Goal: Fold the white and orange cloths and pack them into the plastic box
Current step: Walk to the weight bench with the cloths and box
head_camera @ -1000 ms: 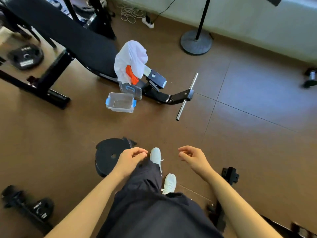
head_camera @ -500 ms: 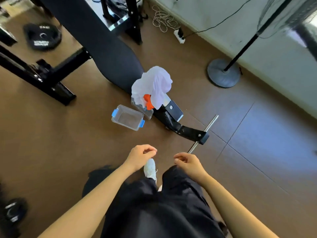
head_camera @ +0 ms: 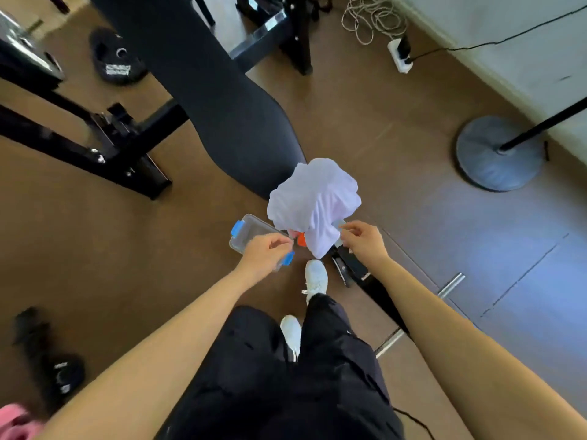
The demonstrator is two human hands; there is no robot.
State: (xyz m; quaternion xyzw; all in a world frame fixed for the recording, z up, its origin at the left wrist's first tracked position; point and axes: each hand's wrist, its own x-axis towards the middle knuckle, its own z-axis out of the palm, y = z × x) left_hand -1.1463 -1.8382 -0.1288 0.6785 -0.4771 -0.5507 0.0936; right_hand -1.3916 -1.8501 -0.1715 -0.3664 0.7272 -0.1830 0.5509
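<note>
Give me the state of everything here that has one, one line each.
White cloth: unfolded, bunched on the bench end.
Orange cloth: unfolded, mostly hidden under the white cloth.
Box: open, no lid on, on the floor; the part that shows is empty.
Left hand: loosely curled, holding nothing.
Right hand: fingertips at the white cloth's edge; grip unclear.

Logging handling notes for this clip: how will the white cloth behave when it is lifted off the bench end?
Probably floppy: the white cloth hangs in soft folds over the bench end. Likely light, since it bunches up loosely. It may drag the orange cloth tucked beneath it.
</note>
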